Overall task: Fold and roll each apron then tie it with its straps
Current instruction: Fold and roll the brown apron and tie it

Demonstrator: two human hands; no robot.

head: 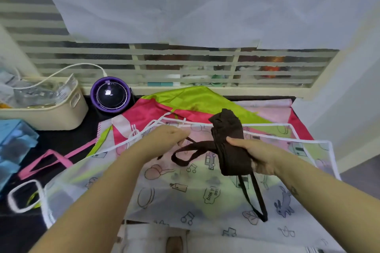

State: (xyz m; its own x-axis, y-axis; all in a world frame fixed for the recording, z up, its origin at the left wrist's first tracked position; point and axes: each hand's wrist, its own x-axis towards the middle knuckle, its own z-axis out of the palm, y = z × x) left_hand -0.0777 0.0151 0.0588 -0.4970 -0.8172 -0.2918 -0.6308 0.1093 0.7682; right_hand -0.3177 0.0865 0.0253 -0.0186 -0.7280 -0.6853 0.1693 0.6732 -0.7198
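A dark brown apron (228, 139) is rolled into a thick bundle and held above the table. My right hand (255, 155) grips the roll around its middle. My left hand (166, 138) pinches one brown strap (195, 147) that runs from the roll to the left and loops downward. Another brown strap (254, 199) hangs from the roll's lower end. Under them a sheer white apron with cartoon prints (185, 189) lies flat. Beneath that lies a pink and lime green apron (185, 100).
A purple round fan (111, 94) stands at the back left beside a cream basket (47, 113) with a white cable. A blue box (12, 144) sits at the left edge. Pink strap (47, 160) and white strap (24, 195) loops trail over the dark table.
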